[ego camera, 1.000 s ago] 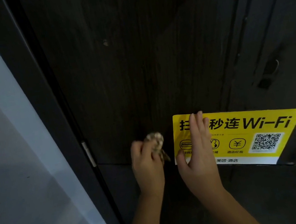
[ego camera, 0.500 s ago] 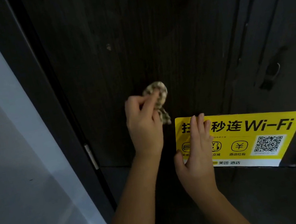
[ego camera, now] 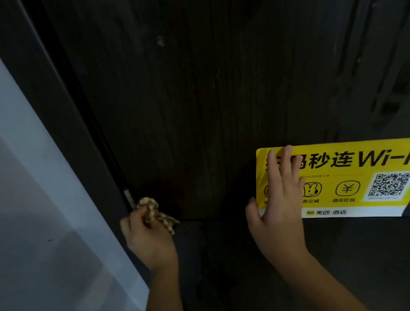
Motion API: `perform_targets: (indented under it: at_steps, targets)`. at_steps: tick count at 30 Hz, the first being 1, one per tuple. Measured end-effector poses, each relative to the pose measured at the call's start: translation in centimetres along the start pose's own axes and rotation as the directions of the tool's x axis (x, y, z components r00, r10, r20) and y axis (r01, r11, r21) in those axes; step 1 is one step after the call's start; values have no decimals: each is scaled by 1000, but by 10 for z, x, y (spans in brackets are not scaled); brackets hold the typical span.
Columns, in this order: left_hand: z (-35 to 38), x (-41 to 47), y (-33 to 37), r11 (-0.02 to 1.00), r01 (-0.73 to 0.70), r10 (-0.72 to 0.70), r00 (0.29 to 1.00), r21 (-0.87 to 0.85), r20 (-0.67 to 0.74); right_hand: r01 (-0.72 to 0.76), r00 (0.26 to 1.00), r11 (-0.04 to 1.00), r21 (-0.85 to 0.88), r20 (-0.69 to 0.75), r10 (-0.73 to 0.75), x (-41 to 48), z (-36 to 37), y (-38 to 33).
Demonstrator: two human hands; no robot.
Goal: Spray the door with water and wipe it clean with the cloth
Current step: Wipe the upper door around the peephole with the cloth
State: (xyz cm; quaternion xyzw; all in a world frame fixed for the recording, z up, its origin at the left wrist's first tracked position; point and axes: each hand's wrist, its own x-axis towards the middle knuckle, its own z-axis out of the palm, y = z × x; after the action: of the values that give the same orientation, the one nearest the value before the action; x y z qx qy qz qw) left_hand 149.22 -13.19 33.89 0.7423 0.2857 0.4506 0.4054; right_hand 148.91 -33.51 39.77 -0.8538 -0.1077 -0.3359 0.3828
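Left hand (ego camera: pixel 148 238): fingers curled round a bunched patterned cloth (ego camera: pixel 154 214), pressed at the door's hinge edge.
Right hand (ego camera: pixel 277 205): flat, fingers straight, resting on the yellow Wi-Fi sticker (ego camera: pixel 363 178).
Door (ego camera: pixel 190 104): dark wood, above both hands.
Advice: overlap strokes, keep the cloth flat.

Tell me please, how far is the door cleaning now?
Wiping is in hand: the left hand grips the bunched patterned cloth against the dark door near its hinge edge, while the right hand lies flat on the yellow Wi-Fi sticker. No spray bottle is in view, so spraying seems done, though wetness is hard to tell. The upper panel and sticker area look left.
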Motion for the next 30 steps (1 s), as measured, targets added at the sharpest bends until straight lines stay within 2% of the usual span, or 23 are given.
perform_targets:
  at_steps: [3, 6, 8, 10, 12, 16, 20, 24, 29, 30]
  targets:
    - [-1, -13, 2, 996, 81, -80, 996, -46, 25, 24, 1000, 999, -24, -10, -25, 0, 2, 3]
    - [-1, 11, 40, 983, -85, 78, 996, -160, -45, 38, 999, 997, -63, -18, -39, 1, 8, 3]
    - [-2, 11, 49, 971, -182, 175, 983, -157, -60, 33, 999, 997, -66, -34, -35, 1, 11, 3]
    - [1, -6, 45, 970, -205, 209, 978, -135, 19, 22, 998, 997, -72, -52, -26, 2, 13, 0]
    - [6, -28, 41, 975, -168, 187, 974, -147, 126, 16, 999, 995, -100, -49, -21, 2, 14, 0]
    - [4, -38, 72, 928, 26, 104, 941, -372, 323, 1, 1000, 998, -66, -16, -2, 2, 8, -2]
    - [-14, -31, 117, 814, 258, 87, 831, -520, 549, -22, 999, 976, 215, 27, 17, 3, -19, -22]
    - [-32, -25, 156, 740, 351, 190, 708, -573, 680, 66, 993, 904, 423, 60, -101, 16, -48, -46]
    - [-42, -6, 176, 749, 350, 360, 498, -562, 789, 225, 973, 922, 314, -121, -196, 39, -56, -47]
    - [-42, 2, 178, 758, 259, 419, 509, -598, 752, 274, 957, 923, 271, -170, -235, 46, -57, -48]
